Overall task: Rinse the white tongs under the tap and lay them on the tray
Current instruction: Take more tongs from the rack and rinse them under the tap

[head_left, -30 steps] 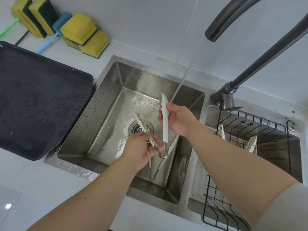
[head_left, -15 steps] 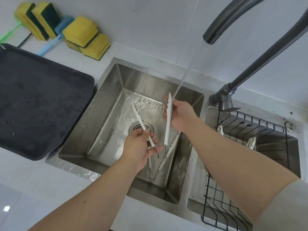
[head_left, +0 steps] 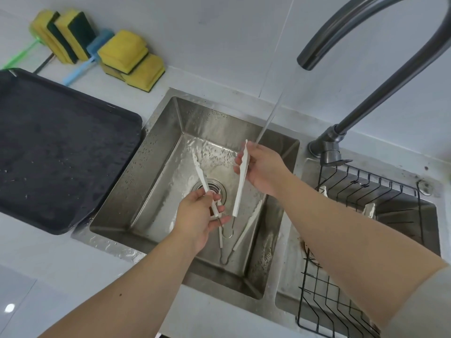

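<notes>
Far left there's the dark tray [head_left: 61, 147] sitting on the counter, speckled with water drops, right up against the sink [head_left: 158, 142]. A few yellow sponges [head_left: 124, 50] are parked behind it by the wall.

Over the sink basin, the left hand [head_left: 197, 215] pinches the left arm of the white tongs [head_left: 239, 191] low down, thumb on one side and fingertips on the other, the other fingers loosely fanned out. That arm slants up and to the left, with its tip above the drain.

The tongs are spread wide into a V: the metal loop end sits low, towards the person, and both white tips point up and away towards the back wall. So the long axis runs roughly near-to-far, and they're up in the air over the basin, well apart from the tray.

Under them, a second pair of tongs [head_left: 246, 228] lies on the sink floor.

The right hand [head_left: 263, 169] has its fingers curled round the upper part of the right arm, which stands nearly upright. The water stream [head_left: 271, 115] comes down from the tap [head_left: 366, 25] and lands right at that tip, by the fingers.

Far right, a black wire rack [head_left: 366, 191] sits in the second basin with some white bits in it, I can't tell what they are.
</notes>
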